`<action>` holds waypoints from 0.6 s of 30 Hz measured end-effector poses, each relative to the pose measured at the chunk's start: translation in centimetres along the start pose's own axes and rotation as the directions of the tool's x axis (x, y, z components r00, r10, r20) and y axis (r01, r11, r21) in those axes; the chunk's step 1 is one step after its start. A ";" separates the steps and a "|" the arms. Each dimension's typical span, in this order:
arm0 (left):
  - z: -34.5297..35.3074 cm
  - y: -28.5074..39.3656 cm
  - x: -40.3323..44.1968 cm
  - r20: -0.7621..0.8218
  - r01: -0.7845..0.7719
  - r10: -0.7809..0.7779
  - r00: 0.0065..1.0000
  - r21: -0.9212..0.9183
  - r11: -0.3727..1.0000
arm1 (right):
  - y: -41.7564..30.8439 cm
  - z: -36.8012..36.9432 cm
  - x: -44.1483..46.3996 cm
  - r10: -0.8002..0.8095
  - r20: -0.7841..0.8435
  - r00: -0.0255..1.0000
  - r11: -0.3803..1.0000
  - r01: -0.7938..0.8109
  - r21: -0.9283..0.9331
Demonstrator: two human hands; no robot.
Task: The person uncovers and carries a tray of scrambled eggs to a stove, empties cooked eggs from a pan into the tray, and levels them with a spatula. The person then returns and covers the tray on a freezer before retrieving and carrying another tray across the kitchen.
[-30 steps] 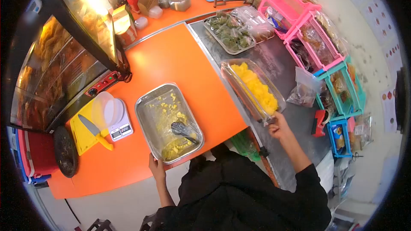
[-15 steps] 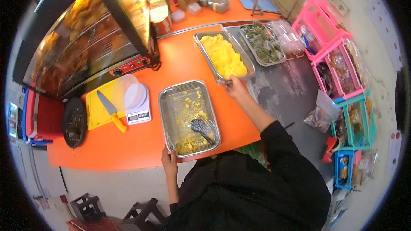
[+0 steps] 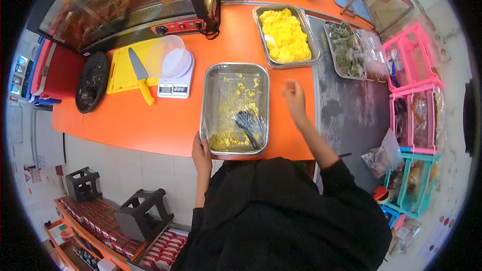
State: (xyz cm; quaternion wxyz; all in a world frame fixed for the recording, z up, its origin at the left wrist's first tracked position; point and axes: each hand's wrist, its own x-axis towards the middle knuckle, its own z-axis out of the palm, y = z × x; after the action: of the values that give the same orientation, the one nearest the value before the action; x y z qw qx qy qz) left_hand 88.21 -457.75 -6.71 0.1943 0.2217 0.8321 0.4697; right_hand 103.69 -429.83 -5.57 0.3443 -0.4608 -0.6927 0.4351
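My left hand [image 3: 202,156] grips the near left corner of a metal tray [image 3: 205,88], with the thumb over its rim. Yellow mashed scraps [image 3: 232,101] are scattered inside, and a black slotted spatula [image 3: 247,123] lies in it towards the near right. My right hand [image 3: 294,98] hovers over the orange counter to the tray's right, holding nothing, its fingers loosely bent and a little apart. Beyond it sits a second metal tray [image 3: 316,45] heaped with yellow mash [image 3: 286,36]; the hand does not touch it.
Left of the trays are a kitchen scale [image 3: 176,84] bearing a clear plastic tub, a knife [image 3: 138,68] on a yellow cutting board [image 3: 119,66], and a dark stone mortar [image 3: 92,83]. A heated display cabinet [image 3: 135,10] stands behind. Pink baskets [image 3: 414,115] line the right side.
My right hand has let go of the mash-filled tray and drawn back towards me. My left hand stays on the near tray. The camera view has shifted.
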 end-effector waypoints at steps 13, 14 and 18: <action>1.0 -0.4 -1.2 0.064 -0.055 0.061 0.996 -0.091 0.994 | -4.8 3.2 -12.6 0.129 0.456 0.881 0.530 0.327 -0.783; 0.8 -0.2 -1.3 0.073 -0.038 0.043 0.996 -0.070 0.997 | -5.3 3.2 -12.4 0.114 0.445 0.888 0.526 0.326 -0.785; 0.3 -0.7 -1.5 0.131 0.035 -0.032 0.991 -0.021 0.999 | -4.8 3.4 -12.7 0.079 0.479 0.874 0.479 0.388 -0.787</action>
State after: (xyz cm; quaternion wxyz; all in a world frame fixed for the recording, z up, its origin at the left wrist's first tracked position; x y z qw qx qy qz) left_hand 89.46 -458.73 -7.32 0.2587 0.2355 0.8158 0.4605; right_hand 103.36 -443.64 -3.37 -0.0669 -0.3882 -0.9149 0.0880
